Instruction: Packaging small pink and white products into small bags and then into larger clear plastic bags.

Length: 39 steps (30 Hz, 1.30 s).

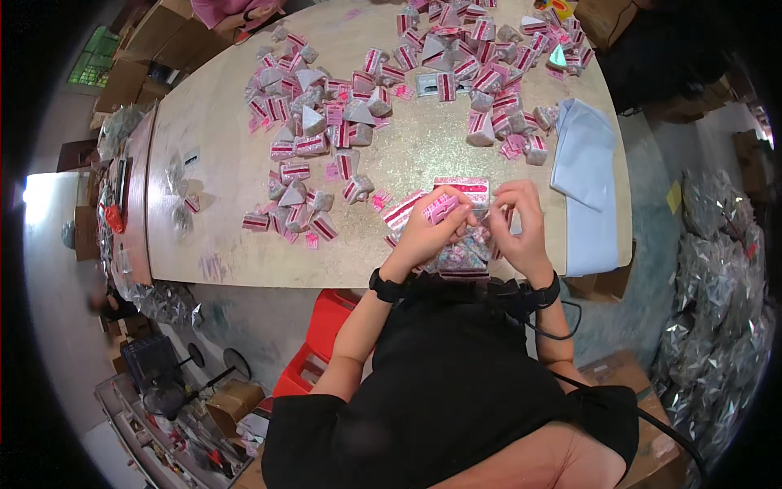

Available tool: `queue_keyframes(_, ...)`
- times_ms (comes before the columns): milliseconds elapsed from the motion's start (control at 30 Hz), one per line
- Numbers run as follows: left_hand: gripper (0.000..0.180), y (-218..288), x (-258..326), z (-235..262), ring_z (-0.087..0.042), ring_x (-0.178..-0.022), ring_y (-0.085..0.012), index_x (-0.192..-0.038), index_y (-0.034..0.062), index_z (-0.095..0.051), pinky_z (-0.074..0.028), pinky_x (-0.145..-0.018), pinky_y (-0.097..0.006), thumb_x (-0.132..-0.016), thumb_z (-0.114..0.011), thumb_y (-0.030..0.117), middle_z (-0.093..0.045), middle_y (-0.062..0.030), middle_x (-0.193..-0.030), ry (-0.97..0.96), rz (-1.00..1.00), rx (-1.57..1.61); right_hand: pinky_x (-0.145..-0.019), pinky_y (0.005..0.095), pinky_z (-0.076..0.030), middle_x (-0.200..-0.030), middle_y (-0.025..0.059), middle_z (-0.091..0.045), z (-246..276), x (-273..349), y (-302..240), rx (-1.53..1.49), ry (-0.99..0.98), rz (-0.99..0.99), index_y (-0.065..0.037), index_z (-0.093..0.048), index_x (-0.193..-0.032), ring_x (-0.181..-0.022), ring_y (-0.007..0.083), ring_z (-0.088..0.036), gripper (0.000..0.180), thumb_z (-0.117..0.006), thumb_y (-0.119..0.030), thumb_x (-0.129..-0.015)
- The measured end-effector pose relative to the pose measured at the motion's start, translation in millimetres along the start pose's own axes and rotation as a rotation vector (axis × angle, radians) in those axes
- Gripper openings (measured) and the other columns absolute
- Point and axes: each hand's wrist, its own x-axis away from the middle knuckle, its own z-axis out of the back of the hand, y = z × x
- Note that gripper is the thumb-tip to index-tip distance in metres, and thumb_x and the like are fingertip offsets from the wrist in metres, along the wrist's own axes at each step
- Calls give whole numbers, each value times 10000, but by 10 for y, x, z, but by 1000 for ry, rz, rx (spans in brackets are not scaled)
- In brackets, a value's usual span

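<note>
Here, left hand [423, 232] pinches one pink slip [442, 207]; right hand [517, 224] fingers curl, pinching clear wrap [476, 244]. Dozens of pink-striped wedge boxes [309, 122] on table [212, 122], too many to count

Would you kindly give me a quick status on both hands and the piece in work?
Left hand pinching a small pink tag. Right hand at the clear glittery packet between both. Loose wedge boxes farther up the table, clear of hands.

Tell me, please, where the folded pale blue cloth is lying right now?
In the head view, the pale blue cloth lies on the right end of the table, just right of the right hand and the scattered pink wedge-shaped packets.
</note>
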Motion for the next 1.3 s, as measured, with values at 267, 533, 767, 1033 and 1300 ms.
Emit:
queue_keyframes(267,226,-71,105,-9,-513,-779,-121,-928,35,-449,-422,-729,-256,-778,-610,84,-537,-60,-847,106,-355,-699,-496,228,-400,-690,91,-562,66,82,-253,-101,-424,-354,-12,-567,-1009,-546,111,-516,188,-568,-34,-822)
queue_keyframes(533,247,-23,28,105,-522,-786,-119,-924,37,-462,-427,-722,-246,-754,-632,92,-552,-56,-865,-41,-312,-652,-535,251,-438,-694,98,-585,-64,-21,-80,-174,-308,-37,-1,-603,-930,-566,159,-554,145,-614,-32,-789)
queue_keyframes(767,175,100,34,15,-591,-829,-120,-1038,10,-497,-501,-620,-223,-873,-533,54,-590,-105,-1042,73,-116,-69,-425,190,-292,-512,-77,-421,-38,17,-221,-407,-77,-718,-25,-582,-803,-486,-10,-366,31,-597,-52,-803)
queue_keyframes(1033,420,-323,95,414,-515,-919,-182,-996,22,-435,-395,-854,-300,-871,-500,418,-510,-70,-931,161,-456,-502,-624,264,-447,-777,69,-592,-734,317,-360,-485,-127,-758,9,-542,-872,-711,98,-541,176,-568,-164,-861)
queue_keyframes(1300,545,-309,-28,331,-506,-884,-146,-1120,105,-315,-433,-793,-280,-770,-648,358,-476,-54,-958,-1,-142,75,-650,211,-429,-813,32,-574,-517,162,-92,-664,-138,-588,18,-546,-902,-760,63,-525,122,-549,-102,-880)
